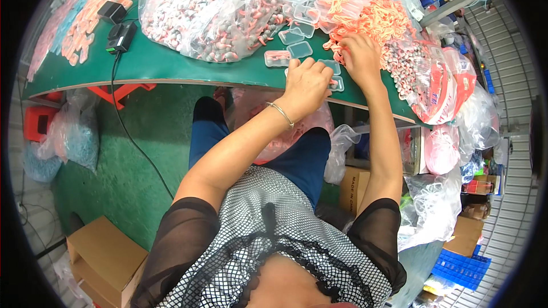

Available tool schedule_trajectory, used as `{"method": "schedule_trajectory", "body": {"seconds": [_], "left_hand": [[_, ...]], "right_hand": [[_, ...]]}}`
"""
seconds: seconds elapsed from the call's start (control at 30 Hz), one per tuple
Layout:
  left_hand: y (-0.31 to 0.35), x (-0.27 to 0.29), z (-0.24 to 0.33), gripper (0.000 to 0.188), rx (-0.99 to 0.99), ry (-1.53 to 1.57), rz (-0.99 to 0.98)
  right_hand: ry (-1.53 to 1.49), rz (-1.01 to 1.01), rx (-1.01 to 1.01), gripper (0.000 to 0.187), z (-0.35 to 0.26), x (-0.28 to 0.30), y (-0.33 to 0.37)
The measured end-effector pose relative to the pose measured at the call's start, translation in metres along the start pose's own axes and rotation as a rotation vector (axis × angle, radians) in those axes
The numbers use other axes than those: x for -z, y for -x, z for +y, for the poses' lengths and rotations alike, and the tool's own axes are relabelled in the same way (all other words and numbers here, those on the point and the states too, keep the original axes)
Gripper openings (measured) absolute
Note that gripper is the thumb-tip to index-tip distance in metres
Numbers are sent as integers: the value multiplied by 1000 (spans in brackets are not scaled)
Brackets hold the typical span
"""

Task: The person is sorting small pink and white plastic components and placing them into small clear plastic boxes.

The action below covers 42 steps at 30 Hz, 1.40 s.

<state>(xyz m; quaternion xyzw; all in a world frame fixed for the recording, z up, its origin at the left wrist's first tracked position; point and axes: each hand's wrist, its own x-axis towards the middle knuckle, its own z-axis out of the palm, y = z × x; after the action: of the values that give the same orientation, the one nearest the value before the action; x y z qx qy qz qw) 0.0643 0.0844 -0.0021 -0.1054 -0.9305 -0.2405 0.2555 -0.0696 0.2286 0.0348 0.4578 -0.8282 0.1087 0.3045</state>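
My left hand is closed at the near edge of the green table, its fingers curled round a small clear plastic box with its lid open and a pinkish piece inside. The hand covers part of that box. To its left lies another open clear box with pink contents. My right hand reaches to the near edge of a heap of orange looped pieces. Its fingers are bent and drawn together; what they pinch, if anything, is hidden.
A large clear bag of small grey-and-pink pieces stands beyond my left hand. More such pieces lie beside a red-and-white bag at right. Black adapters with a hanging cable are at left. A cardboard box stands on the floor.
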Motion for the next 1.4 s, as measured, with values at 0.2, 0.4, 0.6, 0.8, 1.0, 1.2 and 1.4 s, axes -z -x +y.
{"method": "schedule_trajectory", "body": {"seconds": [0.2, 0.4, 0.6, 0.8, 1.0, 1.2, 1.4], "left_hand": [[0, 1, 0, 52, 61, 39, 41], [0, -3, 2, 56, 83, 43, 80], [0, -19, -5, 22, 57, -24, 158], [-4, -46, 3, 10, 78, -81, 211], [-4, -50, 9, 12, 106, -50, 261], [-10, -55, 13, 18, 127, -60, 186], [-9, -47, 13, 16, 79, -75, 140]], "right_hand": [[-489, -122, -238, 17, -26, 24, 37], [-520, -144, -265, 13, -37, 23, 48], [-335, -165, -101, 21, -32, 17, 55], [-293, -179, -26, 18, -11, 6, 77], [-170, -186, 32, 20, -4, 2, 86], [-211, -208, -154, 24, -14, 8, 85], [-408, -358, -359, 26, 9, 20, 68]]}}
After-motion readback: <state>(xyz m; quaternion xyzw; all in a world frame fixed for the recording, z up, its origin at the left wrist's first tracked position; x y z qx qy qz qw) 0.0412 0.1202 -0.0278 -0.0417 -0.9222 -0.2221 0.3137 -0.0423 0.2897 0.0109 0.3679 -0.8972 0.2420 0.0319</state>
